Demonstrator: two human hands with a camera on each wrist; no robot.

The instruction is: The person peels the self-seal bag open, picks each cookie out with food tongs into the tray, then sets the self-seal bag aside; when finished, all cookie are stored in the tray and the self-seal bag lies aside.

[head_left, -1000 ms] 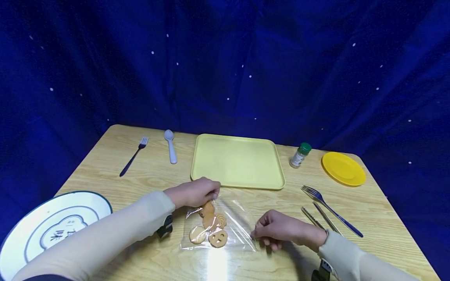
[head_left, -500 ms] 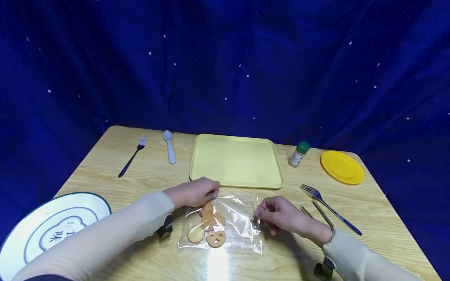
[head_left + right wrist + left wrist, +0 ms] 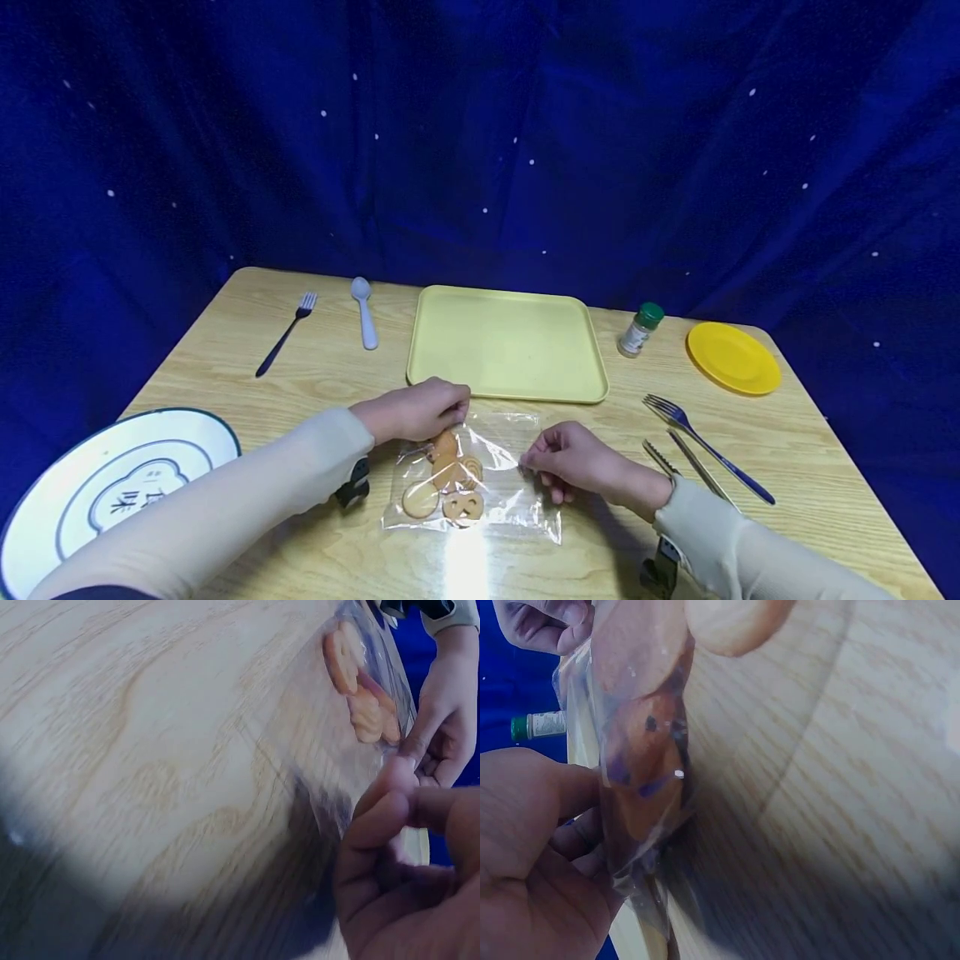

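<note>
A clear plastic bag [image 3: 510, 518] lies on the wooden table near its front, with several cookies [image 3: 420, 500] gathered in its left part. One round cookie [image 3: 462, 505] has a face cut into it. My left hand [image 3: 416, 411] pinches the bag's far edge, just short of the tray; the left wrist view shows its thumb [image 3: 577, 787] against the film beside the cookies. Toward the bag's right side, my right hand [image 3: 573, 458] pinches the film between thumb and curled forefinger [image 3: 375, 821]. The film at those fingertips is partly hidden.
Behind the bag is a pale yellow tray [image 3: 506, 346]. A spoon [image 3: 365, 315] and fork [image 3: 287, 333] lie left, above a large white plate [image 3: 210, 433]. To the right are a green-capped shaker [image 3: 640, 331], yellow plate [image 3: 733, 358], another fork [image 3: 708, 446] and metal tongs [image 3: 693, 461].
My right hand shifted slightly right and away, then came back left toward the cookies. The bag's right part spread out and now wrinkles up. My left hand has stayed in place.
</note>
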